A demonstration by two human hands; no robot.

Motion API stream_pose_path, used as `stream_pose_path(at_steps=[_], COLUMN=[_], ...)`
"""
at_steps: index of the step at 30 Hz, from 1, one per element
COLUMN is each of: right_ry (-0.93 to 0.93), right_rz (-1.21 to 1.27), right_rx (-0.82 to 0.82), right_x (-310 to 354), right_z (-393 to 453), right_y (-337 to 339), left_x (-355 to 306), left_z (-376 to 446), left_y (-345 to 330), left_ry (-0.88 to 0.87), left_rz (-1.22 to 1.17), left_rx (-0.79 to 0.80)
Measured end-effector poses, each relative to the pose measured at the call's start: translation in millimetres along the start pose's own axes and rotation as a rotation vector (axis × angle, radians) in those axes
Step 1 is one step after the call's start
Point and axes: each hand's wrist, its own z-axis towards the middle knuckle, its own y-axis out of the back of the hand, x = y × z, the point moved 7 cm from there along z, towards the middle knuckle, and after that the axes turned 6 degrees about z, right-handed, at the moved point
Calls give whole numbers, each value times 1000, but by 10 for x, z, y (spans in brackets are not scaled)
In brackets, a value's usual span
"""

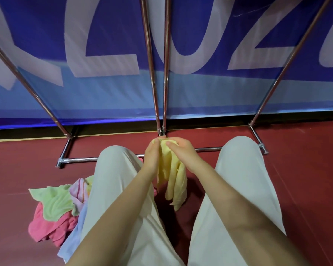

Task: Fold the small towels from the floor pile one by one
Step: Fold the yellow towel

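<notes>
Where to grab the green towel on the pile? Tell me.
Probably pinch the green towel at its free far-left corner, coming from above on the pile's left. It lies on top, that corner spread flat on the floor, clear of the pink towel.

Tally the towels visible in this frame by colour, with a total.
Yellow towel, held by the left hand and right hand: 1
Green towel: 1
Pink towel: 1
Striped pink towel: 1
Light blue towel: 1
Total: 5 visible; more may lie hidden behind the leg.

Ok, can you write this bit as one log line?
left hand: holds yellow towel | right hand: holds it too | towel: hanging, unfolded | towel pile: floor, by left leg
</notes>
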Motion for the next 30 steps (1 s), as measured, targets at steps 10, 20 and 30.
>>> stream_pose_path(at_steps=[10,20,30], right_ry=[-26,-56,-123], right_rz=[-54,-72,-332], right_rx=[-144,-54,128], right_x=[-198,-286,-816], right_z=[122,50,-156], right_y=[27,-17,-147], left_x=[74,111,93], left_z=[-39,-2,-8], left_y=[51,245,477], left_ry=[6,39,77], left_rz=[173,57,67], left_rx=[-62,-178,-276])
